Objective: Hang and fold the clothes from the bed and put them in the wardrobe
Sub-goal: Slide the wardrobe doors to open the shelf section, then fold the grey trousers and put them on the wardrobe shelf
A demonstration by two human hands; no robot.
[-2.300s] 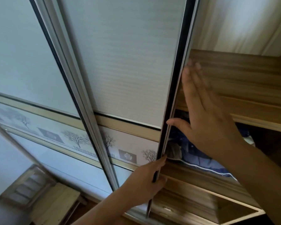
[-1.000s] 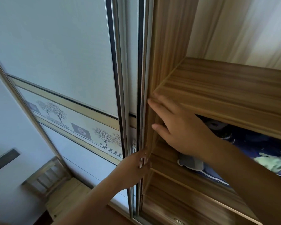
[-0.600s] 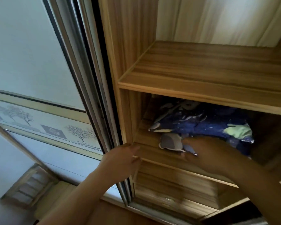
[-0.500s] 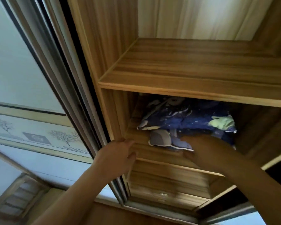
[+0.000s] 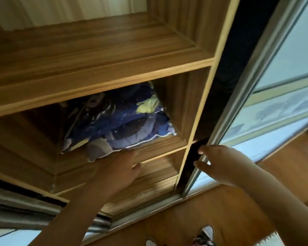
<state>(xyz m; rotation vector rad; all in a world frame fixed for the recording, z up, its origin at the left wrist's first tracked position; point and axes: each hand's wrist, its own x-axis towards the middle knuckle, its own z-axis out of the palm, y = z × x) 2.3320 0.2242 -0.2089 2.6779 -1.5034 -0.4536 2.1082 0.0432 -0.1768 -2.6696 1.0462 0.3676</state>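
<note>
Now my R hand [image 5: 220,166] curls fingers round the sliding door [image 5: 242,100] edge. L hand [image 5: 117,173] lies loose, fingers straight, on shelf [image 5: 158,148] front edge, touching blue clothes [image 5: 117,125].

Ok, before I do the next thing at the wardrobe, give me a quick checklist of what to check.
1. Opening: ok, the door is slid clear of the shelves.
2. Grip: ok, the right hand holds the door's edge.
3. Free hand: ok, the left hand rests flat on the shelf front, holding nothing.
4. Tidy shelf: not ok, one corner of the bedding reaches the front edge.
5. Clothes ready to put in: not ok, none in either hand.
6. Path along the bottom track: cannot tell.
</note>
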